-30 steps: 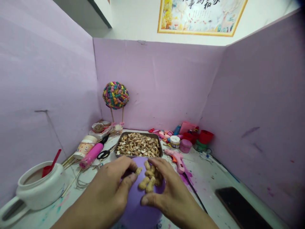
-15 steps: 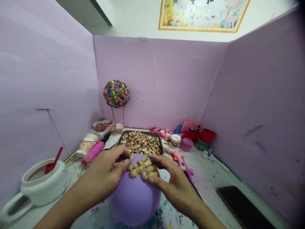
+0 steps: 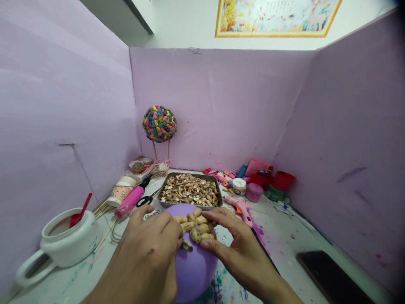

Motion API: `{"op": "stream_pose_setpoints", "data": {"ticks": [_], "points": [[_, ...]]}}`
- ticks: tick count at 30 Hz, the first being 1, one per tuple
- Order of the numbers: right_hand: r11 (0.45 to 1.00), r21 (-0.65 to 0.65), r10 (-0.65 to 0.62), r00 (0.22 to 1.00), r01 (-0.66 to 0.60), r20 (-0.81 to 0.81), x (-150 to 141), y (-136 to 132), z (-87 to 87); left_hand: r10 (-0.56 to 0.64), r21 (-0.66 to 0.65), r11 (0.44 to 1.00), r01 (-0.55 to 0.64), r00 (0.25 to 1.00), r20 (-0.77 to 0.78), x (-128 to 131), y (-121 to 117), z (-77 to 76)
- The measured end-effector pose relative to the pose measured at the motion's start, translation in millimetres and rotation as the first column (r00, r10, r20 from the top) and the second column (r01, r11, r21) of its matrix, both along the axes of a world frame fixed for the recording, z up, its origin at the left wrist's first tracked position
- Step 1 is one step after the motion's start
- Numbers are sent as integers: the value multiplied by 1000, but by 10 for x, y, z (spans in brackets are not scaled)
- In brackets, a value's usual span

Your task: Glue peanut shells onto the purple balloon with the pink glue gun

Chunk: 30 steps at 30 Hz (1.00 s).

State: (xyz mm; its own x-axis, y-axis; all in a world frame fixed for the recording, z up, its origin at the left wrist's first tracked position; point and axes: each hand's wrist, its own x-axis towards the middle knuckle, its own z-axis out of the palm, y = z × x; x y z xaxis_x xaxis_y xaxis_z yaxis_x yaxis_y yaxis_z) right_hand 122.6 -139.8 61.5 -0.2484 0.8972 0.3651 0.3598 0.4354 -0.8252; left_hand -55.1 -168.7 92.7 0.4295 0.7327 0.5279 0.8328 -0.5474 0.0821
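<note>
A purple balloon point(image 3: 199, 270) stands upright on the table before me, with several peanut shells point(image 3: 196, 228) stuck in a cluster on its top. My left hand point(image 3: 152, 245) is closed, its back towards me, at the balloon's left side. Between its fingertips a single peanut shell point(image 3: 187, 245) shows, against the balloon just below the cluster. On the other side my right hand point(image 3: 234, 240) grips the balloon, thumb and fingers curved around the right edge of the cluster. Part of the balloon is hidden behind my left hand.
Behind the balloon is a metal tray point(image 3: 218, 179) of shells. A pink glue gun point(image 3: 240, 207) and phone point(image 3: 332, 274) lie to the right. At left are a white pot point(image 3: 69, 245), scissors point(image 3: 147, 199) and paper cups point(image 3: 122, 190). A colourful ball point(image 3: 160, 123) on sticks stands at the back.
My left hand has moved from the cluster's upper left down the balloon's near left side and turned its back towards me. My right hand stays at the cluster. The view has shifted slightly left.
</note>
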Motion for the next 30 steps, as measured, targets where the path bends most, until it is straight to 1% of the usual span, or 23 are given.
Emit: {"op": "stream_pose_setpoints", "data": {"ticks": [2,4,7,10,15,17,19,21,24,27,30], "points": [[1000,5,-4,1000,4,-2,4,6,-2,-15,-24,1000,15,1000,-13,12,18,-10],[1000,0,-10,1000,10,-11,7,15,-6,-16,-47,999,16,1000,11,8,22,8],[1000,-14,-14,1000,14,-28,5,23,-10,-10,-80,997,18,995,101,-25,11,77],[1000,-8,-21,1000,21,-18,3,28,-15,9,-163,986,21,984,179,-78,27,150],[999,21,-40,999,40,32,56,56,-35,113,-332,943,-4,944,309,-99,185,211],[998,33,-50,997,48,56,91,71,-38,140,-402,915,29,913,383,-73,264,213],[997,46,-58,996,55,71,117,77,-32,145,-449,889,90,875,462,-36,326,200],[996,69,-66,996,62,63,121,69,-15,154,-463,877,126,841,519,4,361,171],[996,79,-51,999,52,-14,85,31,16,185,-441,893,92,819,544,56,368,113],[999,30,-18,993,22,-114,38,-8,32,213,-434,900,46,822,528,95,354,67],[1000,-26,-22,981,17,-191,17,-17,29,224,-428,904,18,831,510,124,339,38]]}}
